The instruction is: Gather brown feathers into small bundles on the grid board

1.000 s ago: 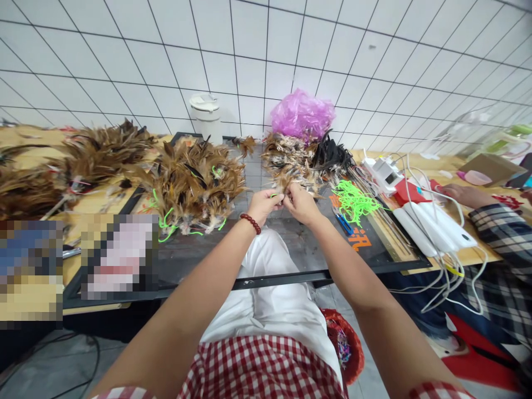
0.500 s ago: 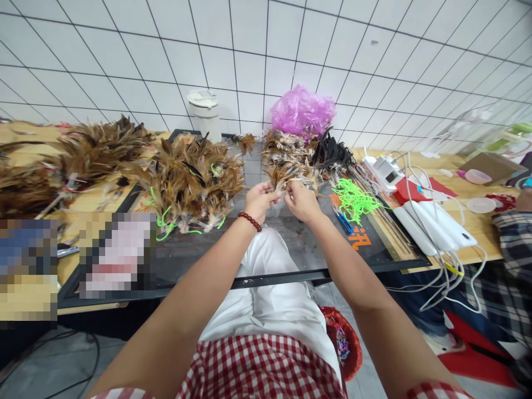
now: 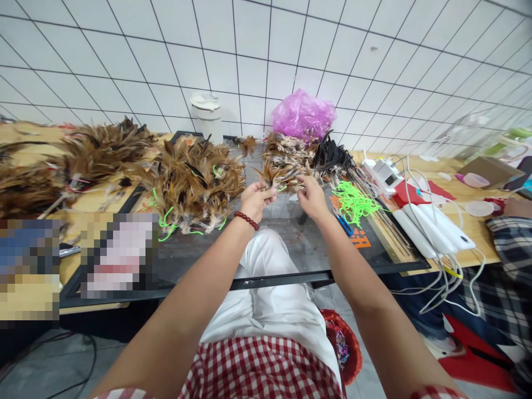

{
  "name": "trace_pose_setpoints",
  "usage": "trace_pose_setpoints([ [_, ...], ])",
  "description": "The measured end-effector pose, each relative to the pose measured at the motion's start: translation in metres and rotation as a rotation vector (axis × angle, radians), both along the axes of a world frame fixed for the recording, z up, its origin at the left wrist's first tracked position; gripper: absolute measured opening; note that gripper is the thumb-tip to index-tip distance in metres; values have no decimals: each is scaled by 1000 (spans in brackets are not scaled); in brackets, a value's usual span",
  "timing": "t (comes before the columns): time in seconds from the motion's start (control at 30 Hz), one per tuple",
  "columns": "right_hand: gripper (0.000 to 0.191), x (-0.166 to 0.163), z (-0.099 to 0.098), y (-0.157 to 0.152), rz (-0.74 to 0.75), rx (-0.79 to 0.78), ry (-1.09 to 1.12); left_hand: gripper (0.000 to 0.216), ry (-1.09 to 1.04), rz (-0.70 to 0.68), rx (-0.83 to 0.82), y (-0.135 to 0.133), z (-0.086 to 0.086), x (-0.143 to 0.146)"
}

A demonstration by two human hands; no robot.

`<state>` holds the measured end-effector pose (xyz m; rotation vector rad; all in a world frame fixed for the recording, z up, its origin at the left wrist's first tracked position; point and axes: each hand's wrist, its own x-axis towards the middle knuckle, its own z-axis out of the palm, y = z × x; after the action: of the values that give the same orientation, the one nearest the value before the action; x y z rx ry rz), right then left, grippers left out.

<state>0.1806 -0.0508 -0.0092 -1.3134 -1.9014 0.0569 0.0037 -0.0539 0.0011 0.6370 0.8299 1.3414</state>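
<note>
My left hand (image 3: 254, 200), with a dark red bead bracelet (image 3: 246, 220) at the wrist, pinches a small bunch of brown feathers (image 3: 270, 176) by its base. A short bit of bright green string (image 3: 281, 189) shows at that base. My right hand (image 3: 312, 199) is a little to the right, with fingers bent and apart and nothing visible between them. Just beyond it lies a pile of brown and whitish feathers (image 3: 286, 148), with black feathers (image 3: 332, 155) beside it. A heap of green strings (image 3: 358, 202) lies to the right, and blue-handled scissors (image 3: 344, 223) rest near it.
A large pile of feather bunches (image 3: 193, 185) covers the left of the dark glass tabletop (image 3: 183, 260). A white lidded cup (image 3: 208, 119) and a pink plastic bag (image 3: 303, 113) stand by the wall. White power strips (image 3: 436, 224) with cables lie right, near a co-worker's plaid sleeve (image 3: 509, 238).
My right hand has parted from the feather bunch and moved slightly right, its fingers spreading. My left hand has shifted slightly left, still holding the bunch, and green string now shows at its base.
</note>
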Motion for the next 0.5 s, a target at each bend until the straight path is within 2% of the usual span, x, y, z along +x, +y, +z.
trace_pose_setpoints([
  [0.07,40,-5,2,-4,121,-2,-22,38,21,-9,0,0,-1,1],
  [0.13,43,-13,4,-10,180,-28,-87,41,57,-19,6,-2,-2,3],
  [0.3,24,-27,4,-18,114,-71,-298,44,133,-48,48,-4,-4,7],
  [0.5,21,-21,5,-18,99,-130,-213,41,157,-96,65,-6,-5,6],
])
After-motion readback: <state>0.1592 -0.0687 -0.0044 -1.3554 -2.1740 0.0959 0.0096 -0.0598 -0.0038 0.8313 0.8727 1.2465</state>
